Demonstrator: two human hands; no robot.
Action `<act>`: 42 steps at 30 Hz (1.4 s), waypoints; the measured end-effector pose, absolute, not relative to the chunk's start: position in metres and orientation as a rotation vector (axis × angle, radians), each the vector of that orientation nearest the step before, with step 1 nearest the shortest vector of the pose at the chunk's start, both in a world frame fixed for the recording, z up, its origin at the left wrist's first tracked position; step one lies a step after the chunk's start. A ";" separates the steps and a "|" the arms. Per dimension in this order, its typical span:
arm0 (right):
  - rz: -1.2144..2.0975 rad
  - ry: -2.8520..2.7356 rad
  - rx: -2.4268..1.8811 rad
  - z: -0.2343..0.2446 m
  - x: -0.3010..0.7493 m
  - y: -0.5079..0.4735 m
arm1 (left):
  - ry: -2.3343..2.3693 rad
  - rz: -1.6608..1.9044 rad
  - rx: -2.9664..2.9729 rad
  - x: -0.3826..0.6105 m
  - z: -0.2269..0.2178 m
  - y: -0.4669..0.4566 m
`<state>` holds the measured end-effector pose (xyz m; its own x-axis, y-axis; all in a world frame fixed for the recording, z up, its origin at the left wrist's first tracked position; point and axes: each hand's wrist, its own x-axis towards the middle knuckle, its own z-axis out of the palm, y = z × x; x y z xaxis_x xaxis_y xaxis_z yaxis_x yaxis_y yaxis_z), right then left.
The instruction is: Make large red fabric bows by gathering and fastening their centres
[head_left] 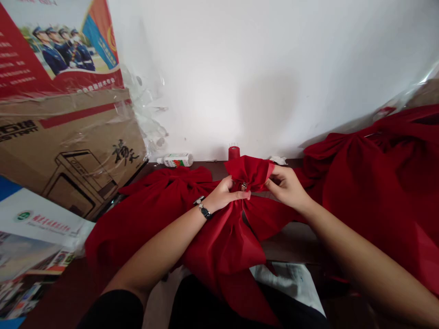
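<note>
A large red cloth bow (219, 237) lies across the dark table in front of me, its tails falling toward my lap. My left hand (224, 194), with a watch on the wrist, pinches the gathered centre of the bow, where a small metal piece (243, 186) shows. My right hand (286, 185) grips the upper red fold (250, 171) of the bow from the right side. Both hands are closed on the fabric, close together at the knot.
A heap of red cloth (384, 183) lies at the right. At the left, a cardboard box (68, 146) leans with posters above and below it. By the white wall stand a small white bottle (178, 160) and a red spool (233, 152). White paper (291, 281) lies near my lap.
</note>
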<state>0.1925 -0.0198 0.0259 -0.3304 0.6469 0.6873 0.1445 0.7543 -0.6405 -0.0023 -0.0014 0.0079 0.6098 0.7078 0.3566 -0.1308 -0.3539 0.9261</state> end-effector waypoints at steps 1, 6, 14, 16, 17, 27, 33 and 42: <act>0.588 -1.859 -0.602 0.026 0.193 -0.019 | 0.472 0.943 1.728 -0.002 0.008 -0.001; 0.564 -1.887 -0.587 0.024 0.195 -0.016 | 0.465 0.944 1.728 -0.003 0.008 0.000; 0.486 -1.947 -0.608 0.027 0.196 -0.017 | 0.452 0.923 1.733 -0.003 0.009 -0.002; 0.460 -1.957 -0.615 0.027 0.196 -0.017 | 0.453 0.926 1.725 -0.002 0.009 -0.002; 0.448 -1.958 -0.622 0.027 0.196 -0.017 | 0.449 0.924 1.722 -0.002 0.009 -0.002; 0.420 -1.928 -0.622 0.025 0.193 -0.019 | 0.481 0.927 1.726 -0.002 0.010 -0.003; 0.480 -1.914 -0.581 0.023 0.193 -0.017 | 0.440 0.903 1.719 -0.002 0.008 -0.002; 0.608 -1.835 -0.574 0.018 0.192 -0.014 | 0.427 0.881 1.701 -0.003 0.009 -0.002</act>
